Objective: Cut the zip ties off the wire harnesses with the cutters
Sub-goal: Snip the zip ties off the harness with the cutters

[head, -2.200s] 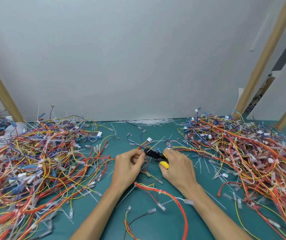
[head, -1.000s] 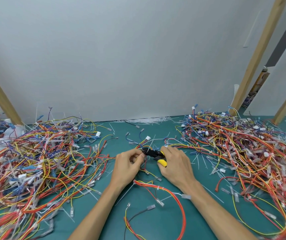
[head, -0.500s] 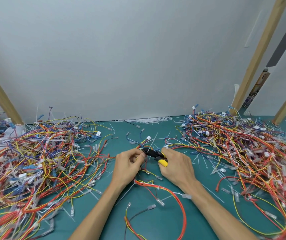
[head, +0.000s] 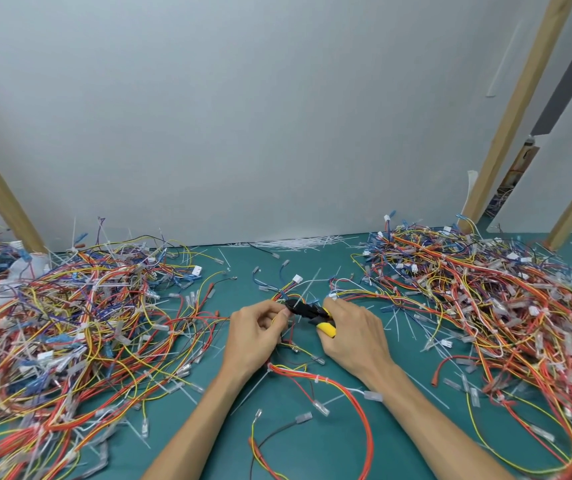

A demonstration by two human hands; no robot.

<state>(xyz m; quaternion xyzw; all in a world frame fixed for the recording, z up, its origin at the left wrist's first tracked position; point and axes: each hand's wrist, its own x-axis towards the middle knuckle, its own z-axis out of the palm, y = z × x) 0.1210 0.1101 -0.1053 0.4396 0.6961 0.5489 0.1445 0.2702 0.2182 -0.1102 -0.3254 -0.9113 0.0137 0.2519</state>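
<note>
Centrally, cutters [head: 308, 310] over teal table [head: 319, 452]

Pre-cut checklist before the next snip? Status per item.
1. Cutters gripped in right hand: ok.
2. Left hand pinches the harness beside the cutter nose: ok.
3. Blades on the zip tie, not a wire: cannot tell, too small.
4. Left fingers clear of the blades: cannot tell, they sit right at the nose.
5. Work lies over the green mat, between the left pile and right pile: ok.
</note>
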